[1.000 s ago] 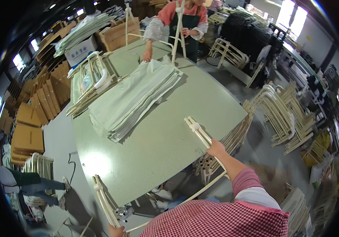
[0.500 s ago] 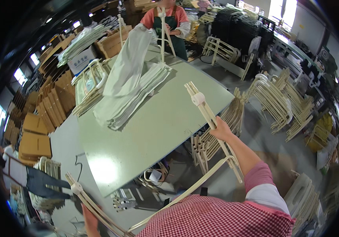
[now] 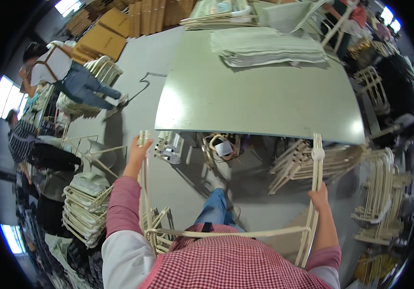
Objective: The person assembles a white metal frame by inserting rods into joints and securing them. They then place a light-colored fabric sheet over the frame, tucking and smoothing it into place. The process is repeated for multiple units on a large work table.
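Note:
I hold a cream tubular metal frame in front of my waist. Its crossbar runs across my checked apron, and paired tubes extend forward on both sides. Near the far end of the left tubes, my left hand is closed around them. My right hand grips the right tubes, below a white joint. Both tube ends reach toward the near edge of a pale green table. A stack of pale green fabric pieces lies toward the table's far side.
Folded tubular frames are stacked beneath the table's right side, with more frames farther right. Frames with fabric pile up at left. A person in a white top stands far left; another person is behind the table. Cardboard stands beyond.
My view has swung left, and my body now faces the table's near edge. The frame has come level before me, still in both hands. A person at left has come fuller into view.

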The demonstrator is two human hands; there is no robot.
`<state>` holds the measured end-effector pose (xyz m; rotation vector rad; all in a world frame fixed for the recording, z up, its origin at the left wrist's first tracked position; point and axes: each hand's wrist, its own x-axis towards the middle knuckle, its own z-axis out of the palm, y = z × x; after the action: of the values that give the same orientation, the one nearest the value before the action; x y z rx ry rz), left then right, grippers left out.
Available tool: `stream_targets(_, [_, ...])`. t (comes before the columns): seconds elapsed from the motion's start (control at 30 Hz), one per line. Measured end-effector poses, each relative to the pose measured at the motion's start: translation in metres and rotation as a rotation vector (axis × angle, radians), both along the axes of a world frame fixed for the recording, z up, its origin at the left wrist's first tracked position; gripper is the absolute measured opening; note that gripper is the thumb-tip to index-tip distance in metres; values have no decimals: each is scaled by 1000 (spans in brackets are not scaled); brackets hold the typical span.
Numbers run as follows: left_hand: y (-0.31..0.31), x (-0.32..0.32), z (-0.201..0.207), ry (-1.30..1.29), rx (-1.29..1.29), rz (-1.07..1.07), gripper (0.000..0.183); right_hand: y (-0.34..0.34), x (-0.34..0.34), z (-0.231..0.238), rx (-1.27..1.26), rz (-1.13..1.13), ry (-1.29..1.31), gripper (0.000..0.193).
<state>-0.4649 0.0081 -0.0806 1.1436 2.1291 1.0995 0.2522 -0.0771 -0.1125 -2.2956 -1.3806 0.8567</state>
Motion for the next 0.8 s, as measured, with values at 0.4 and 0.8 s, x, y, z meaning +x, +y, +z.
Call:
stream_targets(0.4, [49,-23,-102,-119,-329,-53,76,-23,-23,-63,-104,-61,11,41])
stream_targets(0.8, [76,-58,-134,-227,-191,-222,46,13,-23,-53,-200,-92,-124,51])
